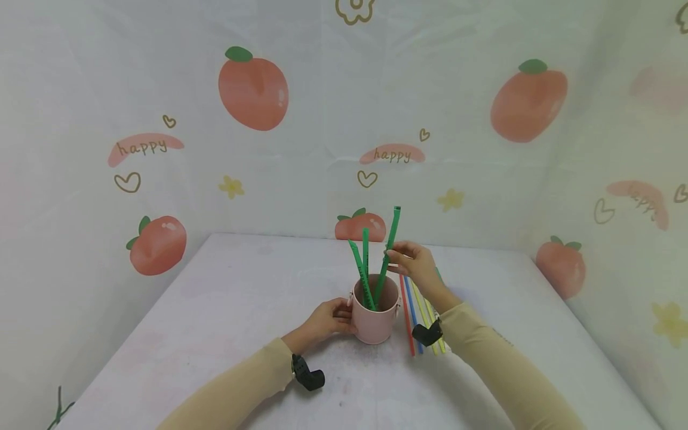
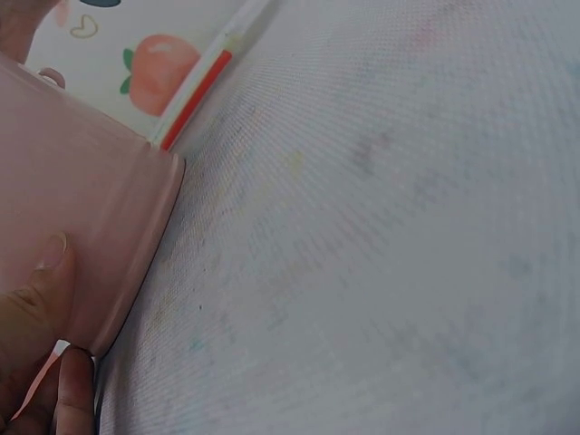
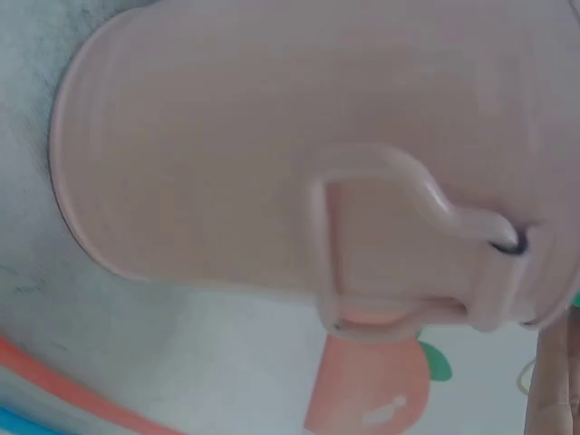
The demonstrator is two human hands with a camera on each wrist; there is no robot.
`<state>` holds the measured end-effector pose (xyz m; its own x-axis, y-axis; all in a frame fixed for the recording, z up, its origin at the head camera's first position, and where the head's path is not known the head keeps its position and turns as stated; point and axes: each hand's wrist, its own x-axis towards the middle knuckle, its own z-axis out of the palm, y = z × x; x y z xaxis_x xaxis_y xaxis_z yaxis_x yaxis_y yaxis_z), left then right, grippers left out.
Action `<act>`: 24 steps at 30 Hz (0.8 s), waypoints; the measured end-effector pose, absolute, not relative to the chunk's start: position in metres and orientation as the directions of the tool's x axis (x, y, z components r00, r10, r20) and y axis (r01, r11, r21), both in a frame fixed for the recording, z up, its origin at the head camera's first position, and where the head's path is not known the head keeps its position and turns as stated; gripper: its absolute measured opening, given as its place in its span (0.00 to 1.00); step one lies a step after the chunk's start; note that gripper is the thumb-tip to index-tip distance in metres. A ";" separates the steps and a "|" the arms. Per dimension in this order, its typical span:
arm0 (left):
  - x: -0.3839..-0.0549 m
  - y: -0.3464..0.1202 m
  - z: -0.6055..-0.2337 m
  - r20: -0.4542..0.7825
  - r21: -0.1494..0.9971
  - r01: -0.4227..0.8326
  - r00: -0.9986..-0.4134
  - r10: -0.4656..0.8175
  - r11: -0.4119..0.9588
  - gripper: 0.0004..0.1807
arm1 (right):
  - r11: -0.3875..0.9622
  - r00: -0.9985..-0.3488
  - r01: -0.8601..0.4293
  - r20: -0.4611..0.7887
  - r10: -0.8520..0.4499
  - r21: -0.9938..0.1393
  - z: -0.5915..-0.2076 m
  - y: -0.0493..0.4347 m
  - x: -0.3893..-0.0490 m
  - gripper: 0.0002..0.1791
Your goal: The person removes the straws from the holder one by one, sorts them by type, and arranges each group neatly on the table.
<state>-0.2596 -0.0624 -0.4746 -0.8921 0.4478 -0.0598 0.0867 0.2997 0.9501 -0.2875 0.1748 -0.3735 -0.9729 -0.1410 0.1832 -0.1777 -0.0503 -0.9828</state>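
Observation:
A small pink bucket (image 1: 373, 327) stands upright on the table with two green straws, the upright one (image 1: 365, 245) and the one leaning left (image 1: 359, 266), in it. My left hand (image 1: 329, 318) holds the bucket's left side; in the left wrist view its thumb (image 2: 47, 276) lies on the wall and its fingers are near the base. Above the rim, my right hand (image 1: 416, 266) pinches a third green straw (image 1: 394, 230) between thumb and fingers. This straw's lower end is inside the bucket. The right wrist view shows the bucket's side handle (image 3: 381, 163), with most of the right hand out of frame.
To the right of the bucket, partly under my right forearm, lie a red straw (image 1: 407, 322), a blue straw (image 1: 412, 316) and yellow straws (image 1: 430, 334). A patterned cloth (image 1: 322, 149) hangs behind the white table (image 1: 258, 286). Each wrist wears a black camera.

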 end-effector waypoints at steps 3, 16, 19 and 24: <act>-0.259 -0.063 -0.474 -0.062 0.948 0.088 -0.891 0.449 0.305 0.27 | -0.044 -0.975 -0.171 0.175 -0.137 -0.984 -0.369 0.176 -0.287 0.15; -0.260 -0.063 -0.477 -0.051 0.953 0.096 -0.886 0.460 0.289 0.27 | -0.009 -0.979 -0.165 0.164 -0.122 -0.986 -0.358 0.183 -0.289 0.18; -0.261 -0.064 -0.477 -0.047 0.951 0.101 -0.886 0.462 0.291 0.28 | -0.005 -0.978 -0.178 0.177 -0.112 -0.984 -0.355 0.185 -0.289 0.18; -0.261 -0.064 -0.476 -0.039 0.953 0.108 -0.882 0.469 0.282 0.28 | -0.042 -0.973 -0.212 0.215 -0.088 -0.976 -0.349 0.189 -0.290 0.12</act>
<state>-0.2610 -0.0640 -0.4762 -0.8824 0.4688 -0.0386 0.1082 0.2822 0.9532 -0.2904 0.1890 -0.3489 -0.9726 -0.0884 0.2148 -0.2119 -0.0418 -0.9764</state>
